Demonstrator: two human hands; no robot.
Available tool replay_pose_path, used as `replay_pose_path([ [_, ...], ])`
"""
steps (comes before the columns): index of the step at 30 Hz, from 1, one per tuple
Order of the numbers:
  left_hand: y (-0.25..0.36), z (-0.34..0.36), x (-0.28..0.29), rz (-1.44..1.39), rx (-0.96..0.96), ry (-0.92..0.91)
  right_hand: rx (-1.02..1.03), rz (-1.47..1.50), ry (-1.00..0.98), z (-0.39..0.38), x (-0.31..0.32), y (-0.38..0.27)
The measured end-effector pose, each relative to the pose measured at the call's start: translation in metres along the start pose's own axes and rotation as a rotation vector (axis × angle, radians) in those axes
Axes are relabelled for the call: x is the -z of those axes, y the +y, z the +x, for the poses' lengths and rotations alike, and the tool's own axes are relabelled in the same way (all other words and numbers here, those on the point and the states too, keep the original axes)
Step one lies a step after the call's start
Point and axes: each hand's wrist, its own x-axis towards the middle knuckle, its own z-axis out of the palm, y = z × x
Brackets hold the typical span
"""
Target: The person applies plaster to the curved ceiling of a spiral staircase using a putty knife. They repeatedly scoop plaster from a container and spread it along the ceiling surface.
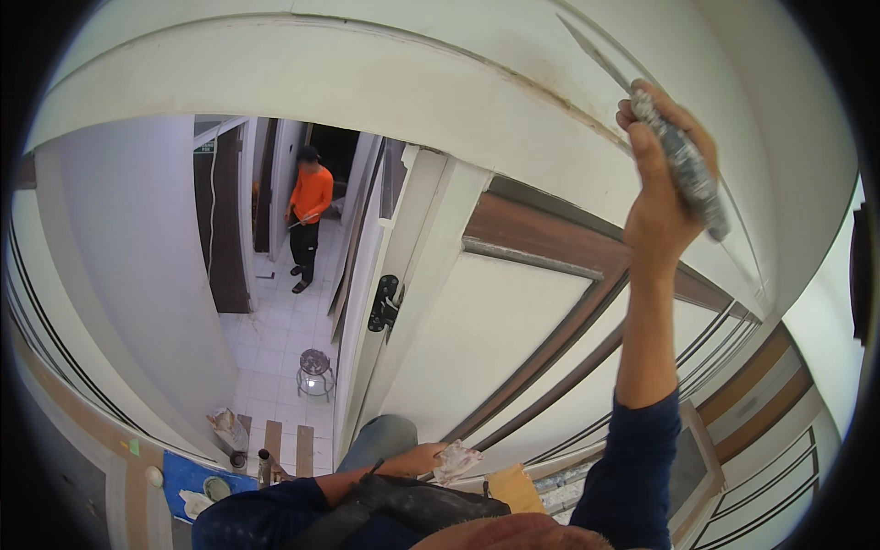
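Note:
Raised high at the upper right, my right hand (674, 174) is closed around the putty-caked handle of a putty knife (683, 151). Its thin blade points up and left, close to the pale wall (541, 55) above the door frame; whether it touches I cannot tell. My left hand (426, 457) is low in front of my body, its fingers around a whitish, smeared, crumpled-looking piece (456, 463) with reddish stains. What that piece is stays unclear. A brownish patch and a rough seam run along the wall left of the blade.
A white-and-brown panelled door (522, 302) with a black lock (384, 303) stands beside me. Through the doorway, a person in an orange top (312, 191) stands in a tiled corridor near a round stool (315, 374). A blue sheet (179, 486) with a tub (216, 489) lies lower left.

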Motion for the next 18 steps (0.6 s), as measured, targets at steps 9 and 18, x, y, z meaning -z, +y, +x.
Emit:
replay_pose_path([
  [9,0.002,-0.001,0.000,-0.053,0.029,-0.013,-0.128,0.010,-0.053,-0.047,-0.042,-0.010],
  [18,0.028,-0.010,0.006,-0.011,0.034,-0.039,-0.041,0.090,-0.145,-0.030,-0.048,-0.005],
])
